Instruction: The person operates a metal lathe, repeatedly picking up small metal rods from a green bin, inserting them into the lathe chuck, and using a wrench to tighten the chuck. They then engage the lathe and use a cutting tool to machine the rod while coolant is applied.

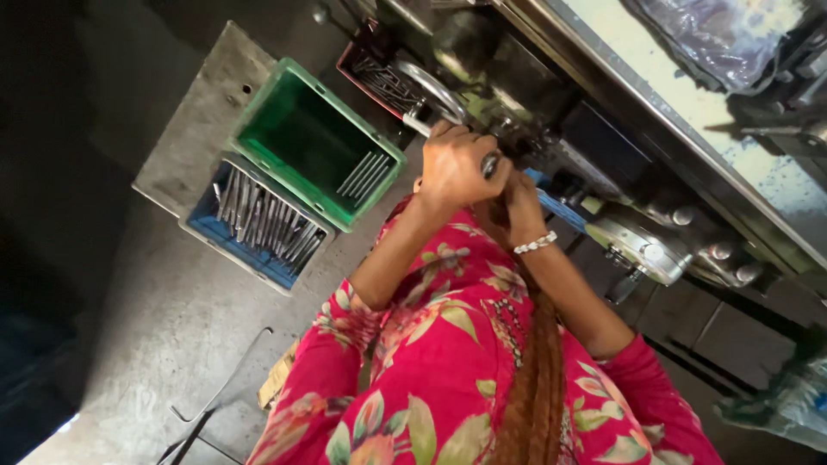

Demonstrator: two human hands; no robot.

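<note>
A metal rod (489,164) sits gripped in the left hand (452,168), pressed against the grey machine (655,250) just below its round handwheel (431,90). The right hand (521,207), wearing a pearl bracelet (536,244), touches the left; its grip cannot be told. Left of the machine stand a green crate (258,129) and a blue crate (207,226), both holding rods.
</note>
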